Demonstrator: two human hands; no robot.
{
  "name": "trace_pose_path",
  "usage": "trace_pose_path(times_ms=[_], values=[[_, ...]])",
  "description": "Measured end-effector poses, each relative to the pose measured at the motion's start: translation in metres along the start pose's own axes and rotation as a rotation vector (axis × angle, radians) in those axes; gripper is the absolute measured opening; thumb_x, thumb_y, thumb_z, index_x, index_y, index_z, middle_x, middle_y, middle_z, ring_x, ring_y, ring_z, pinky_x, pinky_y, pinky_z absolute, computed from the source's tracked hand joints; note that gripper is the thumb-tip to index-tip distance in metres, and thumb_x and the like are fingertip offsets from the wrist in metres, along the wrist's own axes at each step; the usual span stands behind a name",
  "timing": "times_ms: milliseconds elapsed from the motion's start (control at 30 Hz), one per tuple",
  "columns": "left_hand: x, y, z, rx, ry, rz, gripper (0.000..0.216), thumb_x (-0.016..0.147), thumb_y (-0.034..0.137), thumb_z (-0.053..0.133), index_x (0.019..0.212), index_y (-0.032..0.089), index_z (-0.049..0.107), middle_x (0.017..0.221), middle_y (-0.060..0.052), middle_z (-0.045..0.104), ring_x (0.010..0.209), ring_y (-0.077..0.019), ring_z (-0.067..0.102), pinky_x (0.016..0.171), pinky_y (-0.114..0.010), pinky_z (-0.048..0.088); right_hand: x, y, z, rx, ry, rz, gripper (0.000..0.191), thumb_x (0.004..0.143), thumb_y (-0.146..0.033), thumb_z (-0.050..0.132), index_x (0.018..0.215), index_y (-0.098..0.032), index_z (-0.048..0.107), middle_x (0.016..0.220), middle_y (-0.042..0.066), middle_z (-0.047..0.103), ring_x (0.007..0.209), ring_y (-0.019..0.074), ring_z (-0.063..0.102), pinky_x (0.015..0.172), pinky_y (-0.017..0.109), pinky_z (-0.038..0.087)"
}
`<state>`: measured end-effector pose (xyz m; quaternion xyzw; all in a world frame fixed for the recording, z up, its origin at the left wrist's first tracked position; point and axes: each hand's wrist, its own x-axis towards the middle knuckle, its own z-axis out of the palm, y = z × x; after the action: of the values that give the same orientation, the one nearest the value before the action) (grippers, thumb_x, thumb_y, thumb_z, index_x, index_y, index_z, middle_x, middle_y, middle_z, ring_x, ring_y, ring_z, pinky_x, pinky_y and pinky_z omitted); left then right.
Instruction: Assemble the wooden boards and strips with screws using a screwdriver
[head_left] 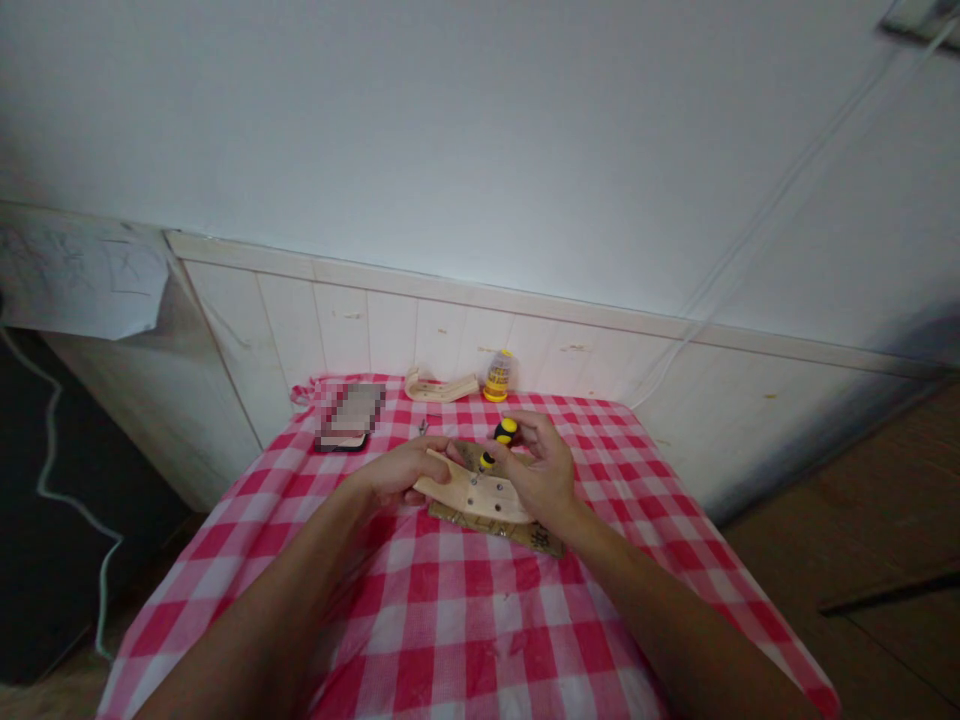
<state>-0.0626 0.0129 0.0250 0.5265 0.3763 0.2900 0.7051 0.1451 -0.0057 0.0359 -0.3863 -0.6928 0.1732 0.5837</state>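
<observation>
A pale wooden piece [480, 493] with small holes lies over a brown board [541, 538] on the red and white checked tablecloth [465, 620]. My left hand [401, 472] grips the left end of the wooden piece, fingers curled round it. My right hand [541, 466] is closed on a small black and yellow screwdriver [501, 438], whose tip points down onto the wooden piece near its middle.
At the table's far edge lie a second curved wooden piece [441, 387] and a yellow container of screwdriver bits [499, 376]. A dark phone [349, 418] rests at the back left. A small metal part [423, 426] lies near it. White panelled wall behind.
</observation>
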Motion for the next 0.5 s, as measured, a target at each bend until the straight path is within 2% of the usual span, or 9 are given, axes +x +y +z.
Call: trace_pose_path(times_ms=[267,500], values=[[0.0025,-0.0038,-0.0007,-0.015,-0.009,0.007,0.036,0.052,0.018,0.061,0.089,0.015,0.061,0.064,0.003,0.059,0.037,-0.0063,0.041,0.032,-0.017,0.019,-0.0036,0.0092,0.0004,0.015,-0.081,0.043,0.036,0.080,-0.034,0.080,0.113,-0.027,0.066,0.096,0.004,0.075,0.087,0.0219,0.074,0.078,0.036,0.062],[0.0008,-0.0024,0.0008,-0.005,-0.007,-0.001,0.034,0.053,0.018,0.060,0.086,0.016,0.060,0.061,0.003,0.058,0.035,-0.0066,0.041,0.032,-0.018,0.018,-0.0022,0.0060,0.0017,0.039,-0.107,0.054,0.035,0.080,-0.032,0.081,0.113,-0.027,0.068,0.093,0.003,0.075,0.083,0.0202,0.074,0.075,0.033,0.062]])
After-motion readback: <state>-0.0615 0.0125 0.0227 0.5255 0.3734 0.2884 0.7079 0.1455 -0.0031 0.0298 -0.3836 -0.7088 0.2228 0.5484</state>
